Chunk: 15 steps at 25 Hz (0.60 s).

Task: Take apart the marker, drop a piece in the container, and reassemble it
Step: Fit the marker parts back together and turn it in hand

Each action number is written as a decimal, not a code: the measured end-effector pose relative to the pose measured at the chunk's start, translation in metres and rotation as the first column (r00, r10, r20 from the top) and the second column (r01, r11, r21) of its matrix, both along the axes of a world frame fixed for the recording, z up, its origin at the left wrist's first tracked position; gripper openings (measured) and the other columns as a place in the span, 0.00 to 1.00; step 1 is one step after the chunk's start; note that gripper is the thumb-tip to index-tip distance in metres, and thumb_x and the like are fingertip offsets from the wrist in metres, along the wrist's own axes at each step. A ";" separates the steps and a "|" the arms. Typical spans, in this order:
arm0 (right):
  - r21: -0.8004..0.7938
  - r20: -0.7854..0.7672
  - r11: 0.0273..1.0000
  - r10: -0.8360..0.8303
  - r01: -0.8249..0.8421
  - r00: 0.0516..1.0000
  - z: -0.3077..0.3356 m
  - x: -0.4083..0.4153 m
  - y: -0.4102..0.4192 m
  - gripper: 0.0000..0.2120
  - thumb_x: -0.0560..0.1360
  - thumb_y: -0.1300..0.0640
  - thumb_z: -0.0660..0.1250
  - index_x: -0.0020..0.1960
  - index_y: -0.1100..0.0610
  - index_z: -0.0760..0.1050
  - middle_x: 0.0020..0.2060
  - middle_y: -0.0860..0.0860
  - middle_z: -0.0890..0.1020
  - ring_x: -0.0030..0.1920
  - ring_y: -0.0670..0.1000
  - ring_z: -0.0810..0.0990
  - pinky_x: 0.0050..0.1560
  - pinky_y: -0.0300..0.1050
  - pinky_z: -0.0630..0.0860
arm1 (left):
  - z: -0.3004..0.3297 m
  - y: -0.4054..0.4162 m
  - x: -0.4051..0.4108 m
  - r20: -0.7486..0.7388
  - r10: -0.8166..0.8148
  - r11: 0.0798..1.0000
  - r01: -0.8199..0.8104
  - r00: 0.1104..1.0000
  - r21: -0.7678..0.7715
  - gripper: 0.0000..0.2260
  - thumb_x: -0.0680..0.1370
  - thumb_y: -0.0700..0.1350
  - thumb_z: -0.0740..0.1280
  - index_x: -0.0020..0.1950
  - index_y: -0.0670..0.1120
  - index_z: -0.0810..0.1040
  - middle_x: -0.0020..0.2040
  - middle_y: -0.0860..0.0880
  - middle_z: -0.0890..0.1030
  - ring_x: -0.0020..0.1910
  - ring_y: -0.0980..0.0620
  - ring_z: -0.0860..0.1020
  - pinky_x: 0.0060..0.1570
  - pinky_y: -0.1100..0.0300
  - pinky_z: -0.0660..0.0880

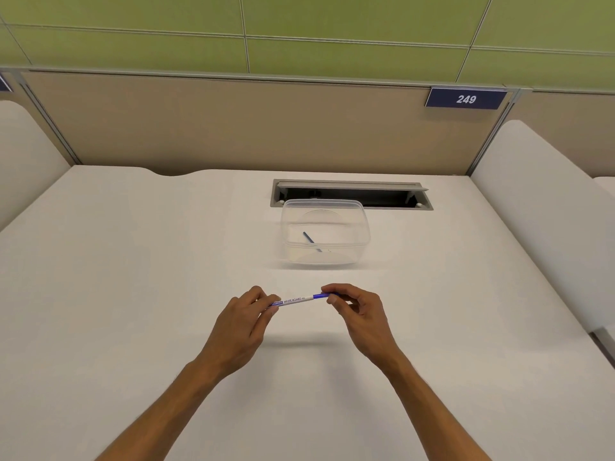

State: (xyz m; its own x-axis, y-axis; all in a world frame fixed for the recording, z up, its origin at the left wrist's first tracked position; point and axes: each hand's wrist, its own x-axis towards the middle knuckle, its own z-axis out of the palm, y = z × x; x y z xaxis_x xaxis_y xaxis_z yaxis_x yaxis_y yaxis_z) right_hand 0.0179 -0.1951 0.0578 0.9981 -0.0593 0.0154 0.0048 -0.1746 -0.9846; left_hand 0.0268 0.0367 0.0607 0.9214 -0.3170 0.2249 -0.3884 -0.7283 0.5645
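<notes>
A white whiteboard marker (296, 300) with blue print and a blue cap end lies level in the air above the desk, held between both hands. My left hand (246, 316) pinches its left end. My right hand (354, 306) pinches the blue cap end at the right. Beyond the hands stands a clear plastic container (361, 227), open at the top. A thin dark blue piece (308, 237) lies slanted inside it.
The white desk (133, 277) spreads wide on both sides of the hands. A grey cable slot (352, 194) is set into the desk right behind the container. A beige partition with a sign reading 249 (466, 99) closes the back.
</notes>
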 end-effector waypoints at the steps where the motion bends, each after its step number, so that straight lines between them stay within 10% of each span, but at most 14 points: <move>1: -0.015 0.017 1.000 0.003 -0.002 1.000 0.001 0.000 0.000 0.11 0.78 0.63 0.68 0.51 0.48 0.83 0.46 0.42 0.87 0.49 0.46 0.83 0.49 0.40 0.76 | 0.001 0.000 0.000 0.007 -0.004 1.000 0.004 1.000 0.003 0.12 0.81 0.51 0.56 0.54 0.51 0.79 0.43 0.54 0.73 0.34 0.50 0.70 0.38 0.55 0.71; 15: -0.119 -0.014 0.992 -0.047 0.045 0.999 0.001 -0.002 0.010 0.12 0.78 0.48 0.68 0.37 0.48 0.81 0.27 0.44 0.78 0.29 0.42 0.70 0.31 0.33 0.65 | 0.006 -0.002 -0.003 0.058 -0.058 0.997 0.055 0.997 0.047 0.10 0.80 0.48 0.59 0.52 0.49 0.79 0.38 0.55 0.76 0.33 0.53 0.69 0.37 0.57 0.70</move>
State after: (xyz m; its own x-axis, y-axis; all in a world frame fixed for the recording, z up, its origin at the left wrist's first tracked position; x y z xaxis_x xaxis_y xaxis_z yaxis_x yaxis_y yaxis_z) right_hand 0.0162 -0.1855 0.0591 0.9946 -0.1037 0.0085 -0.0220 -0.2896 -0.9569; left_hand 0.0239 0.0343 0.0670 0.8870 -0.3796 0.2629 -0.4617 -0.7287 0.5057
